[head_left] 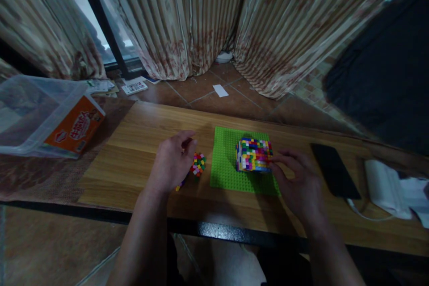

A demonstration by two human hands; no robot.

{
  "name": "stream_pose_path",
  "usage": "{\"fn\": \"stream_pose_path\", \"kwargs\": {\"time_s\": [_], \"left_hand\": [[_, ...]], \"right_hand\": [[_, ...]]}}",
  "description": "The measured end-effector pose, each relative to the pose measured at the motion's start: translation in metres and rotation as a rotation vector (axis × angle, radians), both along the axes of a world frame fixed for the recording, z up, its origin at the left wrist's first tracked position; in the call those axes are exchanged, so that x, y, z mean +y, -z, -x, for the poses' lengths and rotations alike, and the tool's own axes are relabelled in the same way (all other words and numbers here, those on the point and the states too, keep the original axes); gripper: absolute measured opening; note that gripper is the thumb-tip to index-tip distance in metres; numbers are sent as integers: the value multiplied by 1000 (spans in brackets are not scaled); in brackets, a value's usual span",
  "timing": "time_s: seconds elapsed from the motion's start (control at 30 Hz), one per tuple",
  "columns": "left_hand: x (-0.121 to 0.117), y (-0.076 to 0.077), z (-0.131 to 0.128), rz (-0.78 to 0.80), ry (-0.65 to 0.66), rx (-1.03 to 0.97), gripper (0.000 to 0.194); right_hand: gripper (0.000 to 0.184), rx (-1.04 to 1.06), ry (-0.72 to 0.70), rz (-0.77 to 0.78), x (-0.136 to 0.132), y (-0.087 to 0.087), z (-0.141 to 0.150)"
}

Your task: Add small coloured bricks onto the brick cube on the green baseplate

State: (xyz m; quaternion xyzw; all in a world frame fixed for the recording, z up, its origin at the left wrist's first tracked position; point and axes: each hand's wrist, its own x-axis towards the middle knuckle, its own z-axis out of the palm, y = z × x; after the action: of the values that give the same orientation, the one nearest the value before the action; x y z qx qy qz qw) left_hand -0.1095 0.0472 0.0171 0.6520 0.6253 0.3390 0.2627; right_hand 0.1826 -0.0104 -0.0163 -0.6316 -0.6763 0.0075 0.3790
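A block built of many small multicoloured toy bricks (253, 155) stands on a green studded baseplate (223, 165). My right hand (296, 178) is at the block's right side, thumb and forefinger pinched on a small red toy brick (269, 160) at its edge. I cannot tell whether that brick is attached. To the left, my left hand (172, 158) hovers with fingers loosely curled and thumb apart, nothing visible in it. Right beside its thumb lies a pile of loose small bricks (198, 164), red, green, pink and yellow. A few purple and yellow bricks (180, 185) are partly hidden below that hand.
A clear plastic bin (36, 107) with an orange label stands at the table's left end. On the right lie a black phone (335, 170) with a cable and a white device (385, 187). Curtains (187, 22) hang beyond the wooden table (117, 156).
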Motion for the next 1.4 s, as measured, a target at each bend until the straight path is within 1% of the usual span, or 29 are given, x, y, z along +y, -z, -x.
{"fn": "stream_pose_path", "kwargs": {"time_s": [0.1,0.17,0.33,0.43,0.63,0.87,1.0,1.1,1.17,1.27,1.3,1.33,1.4], "left_hand": [[0,1,0,-2,1,-11,33],[0,2,1,1,5,-14,34],[1,3,2,-5,5,-14,35],[1,2,2,-1,6,-12,36],[1,1,2,20,-1,-17,36],[1,3,2,12,9,-19,37],[1,2,3,22,5,-17,38],[1,2,4,23,-11,-15,37],[1,3,4,18,-21,-21,37],[0,3,5,1,-20,-34,36],[0,3,5,-5,-19,-29,35],[0,3,5,-10,-19,-22,35],[0,3,5,-16,-20,-6,34]], "right_hand": [[17,109,22,68,0,-1,4],[18,228,43,114,1,1,6],[19,734,105,201,5,10,13],[21,931,104,205,7,15,16],[23,1083,71,187,9,18,17],[29,1232,103,194,12,18,22],[32,1269,110,212,12,15,22],[35,1239,109,202,11,11,18],[33,1139,148,91,10,6,15],[24,907,264,-209,5,0,20],[21,839,279,-280,3,-2,24],[17,780,269,-317,0,-4,30],[12,661,176,-295,-8,-6,45]]}}
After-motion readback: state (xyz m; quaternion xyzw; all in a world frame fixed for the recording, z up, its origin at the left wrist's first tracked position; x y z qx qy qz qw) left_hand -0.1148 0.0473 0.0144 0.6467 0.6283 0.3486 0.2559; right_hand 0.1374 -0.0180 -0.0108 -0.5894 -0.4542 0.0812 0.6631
